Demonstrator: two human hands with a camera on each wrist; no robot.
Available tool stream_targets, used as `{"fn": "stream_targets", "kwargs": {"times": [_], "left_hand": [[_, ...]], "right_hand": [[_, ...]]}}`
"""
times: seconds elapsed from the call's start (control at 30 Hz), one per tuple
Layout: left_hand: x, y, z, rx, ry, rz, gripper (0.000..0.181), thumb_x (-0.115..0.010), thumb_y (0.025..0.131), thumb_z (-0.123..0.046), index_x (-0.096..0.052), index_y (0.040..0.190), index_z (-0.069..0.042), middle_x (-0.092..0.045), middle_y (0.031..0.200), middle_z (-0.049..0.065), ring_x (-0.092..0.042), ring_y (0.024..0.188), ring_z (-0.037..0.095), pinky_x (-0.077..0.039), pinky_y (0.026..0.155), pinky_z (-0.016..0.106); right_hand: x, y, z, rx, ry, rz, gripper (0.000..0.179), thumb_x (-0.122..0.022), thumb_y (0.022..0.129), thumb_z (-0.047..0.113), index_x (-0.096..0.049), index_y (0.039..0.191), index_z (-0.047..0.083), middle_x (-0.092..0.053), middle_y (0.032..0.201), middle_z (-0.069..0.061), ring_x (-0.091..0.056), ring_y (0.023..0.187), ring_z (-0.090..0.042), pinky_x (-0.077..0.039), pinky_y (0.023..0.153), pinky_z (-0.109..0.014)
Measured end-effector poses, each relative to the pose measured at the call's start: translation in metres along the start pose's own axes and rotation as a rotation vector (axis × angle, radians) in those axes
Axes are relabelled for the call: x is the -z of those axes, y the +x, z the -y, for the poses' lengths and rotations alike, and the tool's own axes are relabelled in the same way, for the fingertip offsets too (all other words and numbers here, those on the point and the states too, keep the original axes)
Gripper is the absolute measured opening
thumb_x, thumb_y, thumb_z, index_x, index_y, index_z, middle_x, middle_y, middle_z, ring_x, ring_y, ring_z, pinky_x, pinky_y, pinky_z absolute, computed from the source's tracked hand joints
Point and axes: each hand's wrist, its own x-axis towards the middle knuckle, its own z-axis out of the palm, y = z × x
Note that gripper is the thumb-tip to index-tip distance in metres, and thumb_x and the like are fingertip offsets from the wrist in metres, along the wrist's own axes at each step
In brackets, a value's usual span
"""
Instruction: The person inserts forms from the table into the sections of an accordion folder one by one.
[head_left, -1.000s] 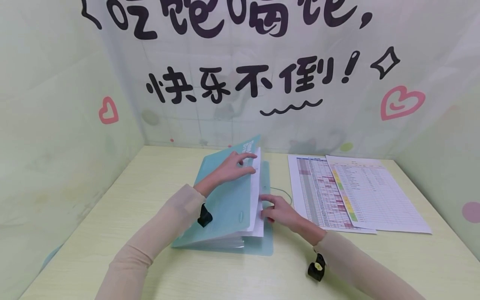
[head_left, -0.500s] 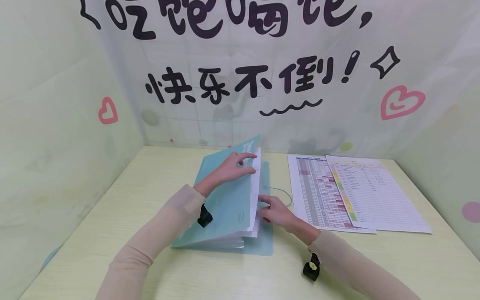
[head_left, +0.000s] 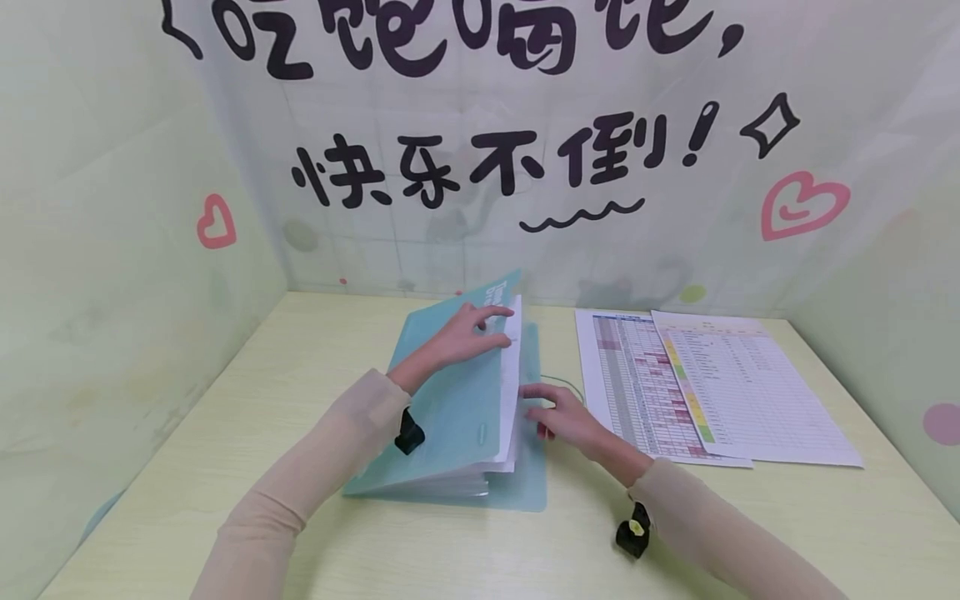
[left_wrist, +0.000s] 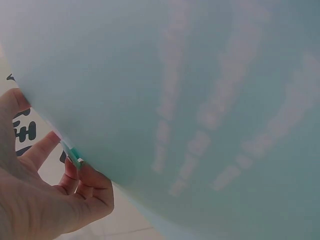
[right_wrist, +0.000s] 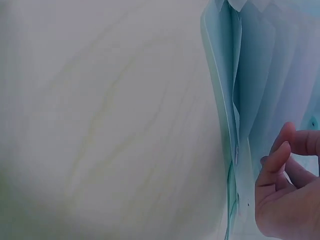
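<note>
A teal expanding file folder (head_left: 450, 408) stands partly open on the table, its front cover lifted and tilted left. My left hand (head_left: 471, 335) grips the free edge of that cover together with white sheets (head_left: 510, 392); the left wrist view shows the left hand (left_wrist: 60, 190) with fingers bent round the edge by a small green clasp (left_wrist: 75, 156). My right hand (head_left: 562, 417) hovers at the opening, its index finger at or near the sheets' edge; contact is unclear. In the right wrist view, the right hand (right_wrist: 290, 185) has loosely bent fingers beside the pleated pockets (right_wrist: 255, 75).
Two printed sheets lie overlapping to the right: a table with a grey column (head_left: 622, 400) and a lined form with a coloured strip (head_left: 750, 383). A thin elastic cord (head_left: 562, 379) loops out from the folder. A wall with writing stands behind the table (head_left: 247, 417).
My right hand moved slightly left, then back right and a little up from the sheets. The inner sheet's lower corner has drawn left. The left hand and cover stay put.
</note>
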Motion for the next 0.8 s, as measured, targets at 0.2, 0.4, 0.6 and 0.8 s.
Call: {"fn": "stream_targets", "kwargs": {"times": [0.2,0.4,0.6,0.8], "left_hand": [[-0.002,0.001,0.000,0.018,0.013,0.006,0.046,-0.058,0.081,-0.035,-0.049,0.126,-0.026,-0.042,0.107,0.006,-0.040,0.096,0.020,-0.039,0.071,0.035],[-0.002,0.001,0.000,0.013,0.005,0.011,0.046,-0.058,0.082,-0.034,-0.049,0.126,-0.025,-0.042,0.105,0.007,-0.040,0.095,0.020,-0.038,0.070,0.034],[-0.002,0.001,0.000,0.013,-0.007,0.013,0.047,-0.058,0.082,-0.034,-0.048,0.126,-0.025,-0.042,0.106,0.008,-0.040,0.095,0.021,-0.038,0.070,0.034],[-0.002,0.001,0.000,0.004,-0.006,0.013,0.046,-0.058,0.082,-0.033,-0.048,0.126,-0.024,-0.042,0.105,0.008,-0.040,0.095,0.021,-0.037,0.069,0.034]], "right_hand": [[0.027,-0.003,-0.006,-0.026,0.026,-0.068,0.036,-0.050,0.086,0.006,-0.049,0.121,-0.003,-0.051,0.117,-0.018,-0.055,0.058,-0.018,-0.041,0.052,-0.030],[0.057,-0.012,-0.010,-0.051,0.013,-0.112,0.038,-0.047,0.087,0.006,-0.045,0.124,-0.003,-0.046,0.123,-0.020,-0.059,0.069,-0.020,-0.043,0.059,-0.030],[0.088,-0.015,-0.024,-0.099,-0.011,-0.173,0.043,-0.046,0.088,0.012,-0.039,0.129,-0.001,-0.044,0.126,-0.019,-0.059,0.075,-0.017,-0.044,0.064,-0.030],[0.115,-0.019,-0.037,-0.139,-0.026,-0.213,0.046,-0.043,0.090,0.014,-0.034,0.132,-0.003,-0.043,0.126,-0.021,-0.059,0.079,-0.017,-0.043,0.067,-0.031]]}}
